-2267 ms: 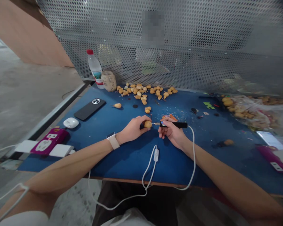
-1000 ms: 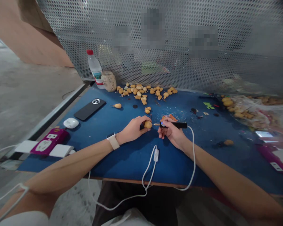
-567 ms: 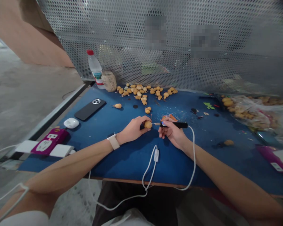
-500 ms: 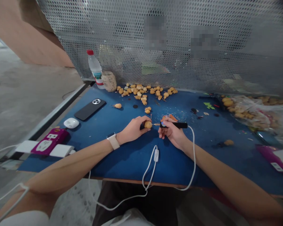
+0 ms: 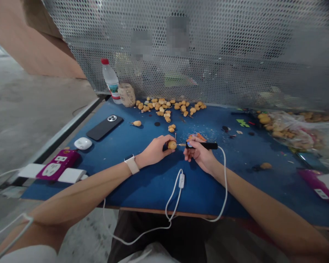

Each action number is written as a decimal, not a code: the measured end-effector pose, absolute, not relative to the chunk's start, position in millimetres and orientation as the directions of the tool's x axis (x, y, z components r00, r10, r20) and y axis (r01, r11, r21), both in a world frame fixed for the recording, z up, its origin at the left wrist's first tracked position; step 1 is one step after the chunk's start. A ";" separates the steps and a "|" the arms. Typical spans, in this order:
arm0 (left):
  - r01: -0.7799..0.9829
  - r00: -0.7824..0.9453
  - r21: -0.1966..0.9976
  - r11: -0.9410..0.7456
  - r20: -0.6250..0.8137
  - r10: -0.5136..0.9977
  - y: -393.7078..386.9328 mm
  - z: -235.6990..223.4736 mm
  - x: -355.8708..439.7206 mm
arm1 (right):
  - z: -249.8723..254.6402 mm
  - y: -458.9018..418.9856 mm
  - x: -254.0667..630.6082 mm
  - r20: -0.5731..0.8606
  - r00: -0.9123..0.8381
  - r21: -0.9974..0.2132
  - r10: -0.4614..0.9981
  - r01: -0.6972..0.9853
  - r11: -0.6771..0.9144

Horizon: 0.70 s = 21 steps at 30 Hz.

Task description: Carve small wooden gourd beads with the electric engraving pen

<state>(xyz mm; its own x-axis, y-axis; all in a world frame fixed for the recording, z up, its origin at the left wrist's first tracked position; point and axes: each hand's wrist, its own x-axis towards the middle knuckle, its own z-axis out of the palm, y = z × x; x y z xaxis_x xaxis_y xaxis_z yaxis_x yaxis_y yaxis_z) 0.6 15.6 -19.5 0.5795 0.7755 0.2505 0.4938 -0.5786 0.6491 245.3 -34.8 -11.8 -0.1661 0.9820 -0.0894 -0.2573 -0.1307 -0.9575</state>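
Between the thumb and fingers of my left hand (image 5: 157,149) is a small tan gourd (image 5: 171,145), its round end turned to the right. My right hand (image 5: 199,152) is closed around a black corded burning pen (image 5: 208,145). The thin metal tip of the pen points left and meets or nearly touches the gourd; I cannot tell which. A white cable (image 5: 225,175) runs from the pen's back end down past the table edge. Just behind my right hand are orange pieces (image 5: 199,136) and pale crumbs.
More small gourds (image 5: 161,104) lie along the perforated metal screen (image 5: 153,69). At left are a bottle (image 5: 111,80), a jar (image 5: 127,95), a phone (image 5: 105,128) and a purple power strip (image 5: 59,164). A plastic bag (image 5: 293,128) of gourds is at right. An inline switch (image 5: 181,180) rests near the front edge.
Both hands, the gourd and the pen stay almost still. Blurred patches behind the screen have shifted to the left.
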 end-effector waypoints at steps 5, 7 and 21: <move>0.498 0.580 0.646 -0.579 0.249 0.776 16.2 -19.2 0.7 | -12.2 -34.8 244.9 -0.093 -0.153 -0.956 0.984 -0.262 -0.131; 0.498 0.579 0.647 -0.577 0.247 0.777 16.3 -19.2 0.6 | -12.1 -34.7 244.7 -0.094 -0.152 -0.955 0.984 -0.266 -0.133; 0.501 0.580 0.648 -0.574 0.240 0.778 15.4 -18.3 0.8 | -12.2 -34.8 245.0 -0.100 -0.162 -0.956 0.982 -0.258 -0.140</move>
<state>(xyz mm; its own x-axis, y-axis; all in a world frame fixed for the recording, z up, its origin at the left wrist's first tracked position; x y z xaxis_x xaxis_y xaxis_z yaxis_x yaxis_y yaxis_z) 0.8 15.4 -18.3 0.5803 0.7781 0.2402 0.5013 -0.5738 0.6476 245.0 -34.8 -12.2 -0.1623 0.9816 -0.1004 -0.2575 -0.1404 -0.9560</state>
